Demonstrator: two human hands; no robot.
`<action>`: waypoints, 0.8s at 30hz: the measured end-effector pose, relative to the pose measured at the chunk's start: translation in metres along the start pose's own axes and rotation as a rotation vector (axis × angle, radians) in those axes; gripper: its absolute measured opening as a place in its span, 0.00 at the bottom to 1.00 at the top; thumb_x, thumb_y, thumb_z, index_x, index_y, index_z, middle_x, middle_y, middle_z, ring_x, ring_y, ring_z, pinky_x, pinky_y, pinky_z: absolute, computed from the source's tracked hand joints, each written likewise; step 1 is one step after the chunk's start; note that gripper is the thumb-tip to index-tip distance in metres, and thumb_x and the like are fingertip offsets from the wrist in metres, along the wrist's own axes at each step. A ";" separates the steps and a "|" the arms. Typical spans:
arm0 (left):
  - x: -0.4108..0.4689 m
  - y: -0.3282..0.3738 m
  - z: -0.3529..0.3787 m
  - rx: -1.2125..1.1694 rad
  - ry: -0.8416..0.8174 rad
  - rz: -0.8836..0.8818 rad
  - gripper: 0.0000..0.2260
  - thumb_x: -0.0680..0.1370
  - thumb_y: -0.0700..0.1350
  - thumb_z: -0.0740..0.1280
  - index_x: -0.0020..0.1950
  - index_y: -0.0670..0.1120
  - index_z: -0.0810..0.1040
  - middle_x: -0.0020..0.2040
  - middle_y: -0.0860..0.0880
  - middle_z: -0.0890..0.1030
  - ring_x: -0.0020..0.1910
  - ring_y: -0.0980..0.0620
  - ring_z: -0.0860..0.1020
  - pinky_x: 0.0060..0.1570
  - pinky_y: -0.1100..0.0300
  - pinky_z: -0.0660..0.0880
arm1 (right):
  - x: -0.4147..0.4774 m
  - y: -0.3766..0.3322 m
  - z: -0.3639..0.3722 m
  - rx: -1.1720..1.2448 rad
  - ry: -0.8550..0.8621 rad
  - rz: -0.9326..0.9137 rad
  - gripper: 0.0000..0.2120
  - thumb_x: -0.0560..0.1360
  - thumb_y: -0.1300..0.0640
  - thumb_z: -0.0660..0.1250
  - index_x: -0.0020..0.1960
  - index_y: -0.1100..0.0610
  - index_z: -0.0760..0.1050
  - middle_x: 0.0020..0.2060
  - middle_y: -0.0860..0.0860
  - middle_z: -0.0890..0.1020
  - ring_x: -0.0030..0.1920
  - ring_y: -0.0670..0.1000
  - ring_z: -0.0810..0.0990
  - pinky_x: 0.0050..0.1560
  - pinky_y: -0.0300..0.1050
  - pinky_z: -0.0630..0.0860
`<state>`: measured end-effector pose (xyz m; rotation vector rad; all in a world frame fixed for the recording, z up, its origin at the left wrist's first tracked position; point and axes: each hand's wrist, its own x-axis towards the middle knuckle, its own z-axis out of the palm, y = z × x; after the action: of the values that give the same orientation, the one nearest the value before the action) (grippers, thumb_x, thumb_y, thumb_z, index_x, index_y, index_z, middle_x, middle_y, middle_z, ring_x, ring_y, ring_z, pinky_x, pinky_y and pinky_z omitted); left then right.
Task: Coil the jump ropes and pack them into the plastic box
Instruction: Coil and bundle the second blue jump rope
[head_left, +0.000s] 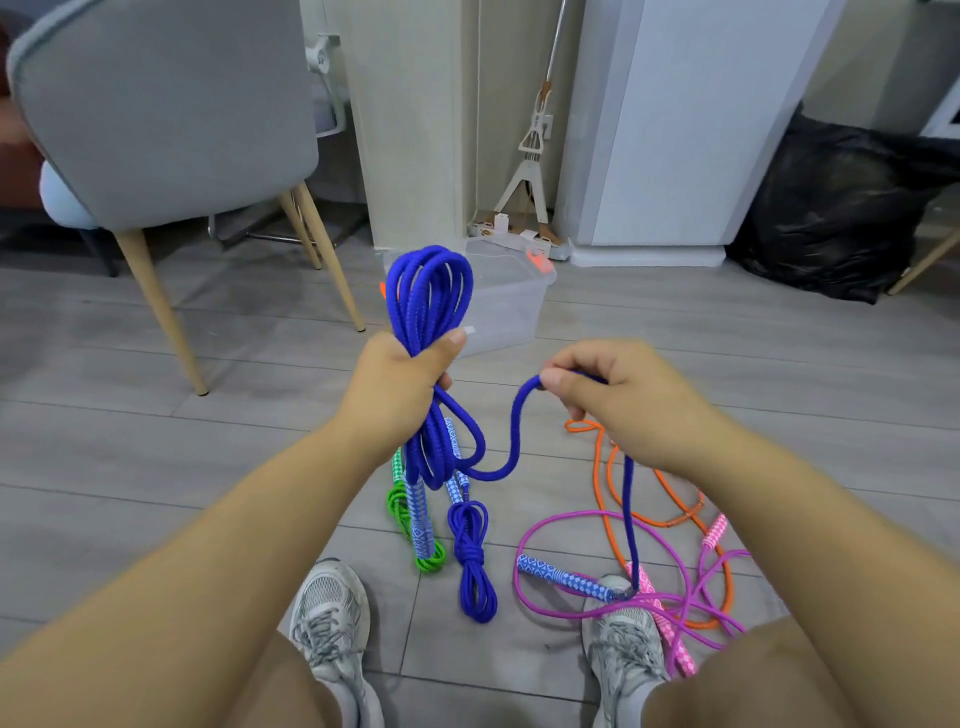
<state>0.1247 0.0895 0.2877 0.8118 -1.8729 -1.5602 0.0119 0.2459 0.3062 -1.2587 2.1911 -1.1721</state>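
Grey plank floor (156, 467) runs across the whole frame. A grey chair (166, 114) sits upper left, a mop (530, 171) leans at top centre, and there's a black bag (841, 208) upper right.

The clear plastic box (509, 306) stands on the floor at centre, lid off, just behind our hands. We can't see anything inside it.

Our left hand (400, 384), centre frame, is fisted round the blue rope (431, 291). Several loops stick up above the fist and more hang below, w/ one patterned handle (421, 519) dangling. Our right hand (613, 400), right of centre, pinches the same rope's free strand btwn thumb and fingers. That strand sags btwn the two hands, then drops from the right hand to the other handle (566, 576), lower right near our right shoe (623, 639).

On the floor at lower centre:
- a green rope (402, 512), bundled
- a second blue rope (470, 561), already tied up, beside it

Lower right, an orange rope (613, 483) and a pink rope (571, 514) lie loose and overlapping. Our left shoe (327, 623) is at bottom centre.
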 end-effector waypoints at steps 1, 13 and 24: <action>-0.002 0.000 0.003 0.005 -0.016 0.003 0.11 0.77 0.48 0.66 0.39 0.42 0.73 0.29 0.46 0.73 0.30 0.49 0.70 0.34 0.55 0.70 | 0.002 -0.002 0.003 0.031 0.008 0.002 0.08 0.77 0.55 0.63 0.40 0.52 0.77 0.26 0.45 0.74 0.27 0.41 0.69 0.34 0.37 0.68; -0.012 0.004 0.018 0.052 -0.149 0.116 0.16 0.79 0.51 0.60 0.34 0.47 0.74 0.28 0.52 0.71 0.25 0.60 0.68 0.28 0.70 0.67 | 0.022 -0.021 0.030 0.084 0.080 0.007 0.13 0.78 0.53 0.62 0.34 0.51 0.74 0.26 0.46 0.74 0.22 0.40 0.68 0.28 0.34 0.63; -0.007 0.005 0.000 0.007 -0.462 0.034 0.03 0.71 0.36 0.70 0.39 0.43 0.78 0.28 0.54 0.78 0.28 0.60 0.73 0.31 0.69 0.71 | 0.022 -0.021 0.025 0.281 -0.039 0.084 0.09 0.77 0.59 0.64 0.45 0.62 0.80 0.18 0.42 0.74 0.20 0.37 0.71 0.24 0.26 0.64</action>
<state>0.1283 0.0956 0.2926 0.4407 -2.1942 -1.8352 0.0272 0.2097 0.3108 -1.0526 1.9488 -1.3530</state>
